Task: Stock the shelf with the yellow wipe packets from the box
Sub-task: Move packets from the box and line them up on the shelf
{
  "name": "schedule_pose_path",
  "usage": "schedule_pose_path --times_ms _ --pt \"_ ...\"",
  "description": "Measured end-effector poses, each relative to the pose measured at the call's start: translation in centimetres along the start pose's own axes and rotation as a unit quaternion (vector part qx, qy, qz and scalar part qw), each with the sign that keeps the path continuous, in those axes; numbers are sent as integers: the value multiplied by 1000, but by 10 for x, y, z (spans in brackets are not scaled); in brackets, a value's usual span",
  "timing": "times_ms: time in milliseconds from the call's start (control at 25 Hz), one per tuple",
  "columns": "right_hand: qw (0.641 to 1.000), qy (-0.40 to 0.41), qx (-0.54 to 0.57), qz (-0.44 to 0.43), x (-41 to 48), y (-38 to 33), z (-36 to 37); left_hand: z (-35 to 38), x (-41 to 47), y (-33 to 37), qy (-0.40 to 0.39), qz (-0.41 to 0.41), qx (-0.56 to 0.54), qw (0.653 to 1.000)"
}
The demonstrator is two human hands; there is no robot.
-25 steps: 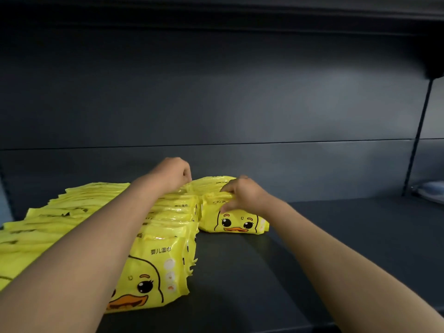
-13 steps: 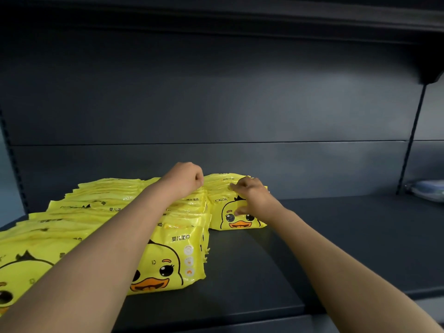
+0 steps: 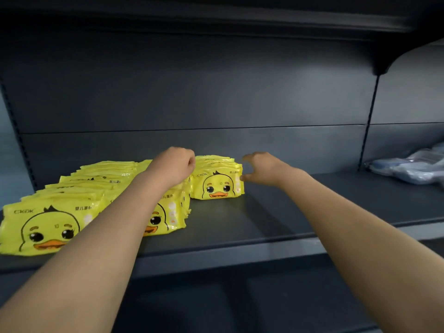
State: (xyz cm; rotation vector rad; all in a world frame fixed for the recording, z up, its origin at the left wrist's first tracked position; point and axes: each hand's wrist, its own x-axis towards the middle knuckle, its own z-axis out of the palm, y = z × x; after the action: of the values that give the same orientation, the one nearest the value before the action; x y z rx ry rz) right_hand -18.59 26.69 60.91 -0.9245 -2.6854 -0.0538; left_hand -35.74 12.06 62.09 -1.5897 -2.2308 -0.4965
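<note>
Yellow wipe packets with a duck face stand in three rows on the dark shelf. The left row and the middle row reach towards the front edge. The short right row stands near the back panel. My left hand is curled into a fist over the far end of the middle row, beside the right row, with nothing visible in it. My right hand hovers just right of the short row, fingers loosely spread and off the packets. The box is out of view.
Clear-wrapped blue and white packs lie on the neighbouring shelf bay at the right, beyond a slotted upright. Another shelf overhangs above. The shelf board right of the short row is bare.
My right hand has let go of the short row's front packet and moved to its right. My left hand stays over the rows. The view has pulled back and down.
</note>
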Motion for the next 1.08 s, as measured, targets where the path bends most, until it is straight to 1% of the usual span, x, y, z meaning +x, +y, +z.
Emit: schedule_pose_path --times_ms 120,240,400,560,760,840,960,1080 --pt "1000 -4 -6 1 -49 23 -15 -8 -36 30 6 -9 7 1000" --pt "1000 -6 -2 4 -96 53 -19 -13 -79 72 16 -40 4 999" --pt "999 22 26 -9 -160 76 -23 -10 -139 137 73 -72 42 994" --pt "998 17 54 -19 -230 90 -16 -4 -198 197 46 -76 66 994" --pt "995 19 101 -5 -300 103 17 25 -253 230 50 -77 53 994" --pt "995 -9 103 -9 -318 105 45 49 -274 233 35 -85 55 994" --pt "993 -77 86 -1 -337 111 99 99 -303 228 4 -102 34 994" --pt "989 -137 57 18 -351 115 157 164 -332 222 -32 -83 2 996"
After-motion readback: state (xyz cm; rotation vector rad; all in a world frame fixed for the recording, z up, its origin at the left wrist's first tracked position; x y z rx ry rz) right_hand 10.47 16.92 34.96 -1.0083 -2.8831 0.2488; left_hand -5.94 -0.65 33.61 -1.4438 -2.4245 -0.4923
